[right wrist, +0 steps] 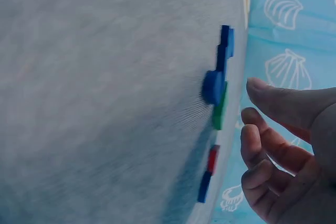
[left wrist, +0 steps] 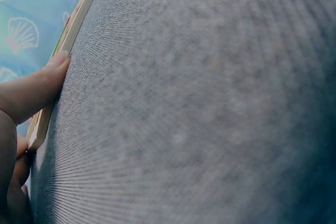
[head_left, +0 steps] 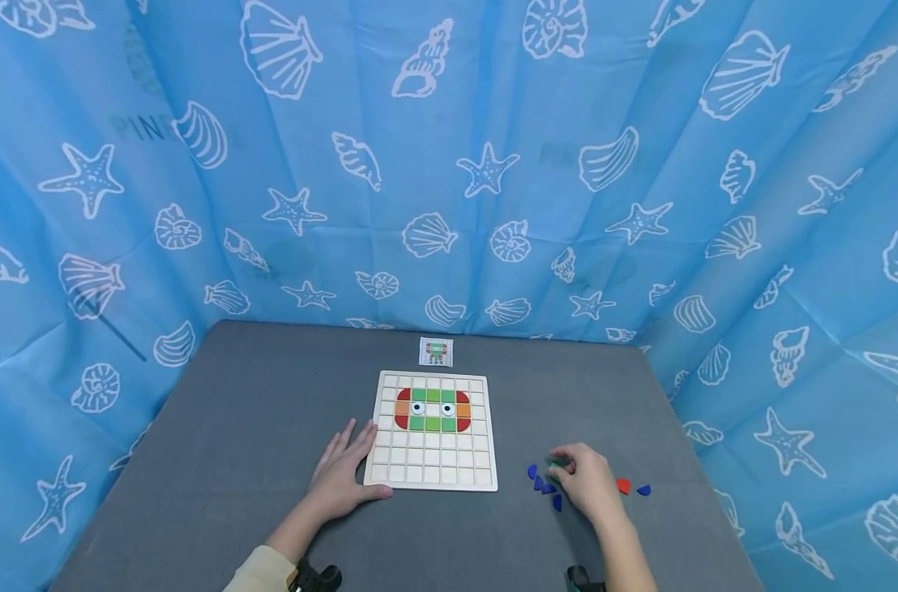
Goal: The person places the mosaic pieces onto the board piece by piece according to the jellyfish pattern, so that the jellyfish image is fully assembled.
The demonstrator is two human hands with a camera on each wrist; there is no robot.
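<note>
A pale wooden grid board (head_left: 430,464) lies on the grey table, with red, orange and green pieces and two eye pieces (head_left: 447,409) set in its upper half. My left hand (head_left: 338,485) rests at the board's near left corner, fingers spread along the left side and thumb (left wrist: 50,74) against the near edge. To the right of the board, my right hand (head_left: 588,481) hovers over a green piece (head_left: 557,465). Its thumb and loosely bent fingers (right wrist: 252,142) stand apart, with nothing seen between them. Blue half-round pieces (head_left: 548,488) lie just left of this hand.
A small picture card (head_left: 436,352) showing a coloured figure lies behind the board. An orange-red piece (head_left: 623,486) and another blue piece (head_left: 644,490) lie right of the right hand. A blue shell-patterned curtain (head_left: 449,205) hangs behind the table (head_left: 286,395) and along both sides.
</note>
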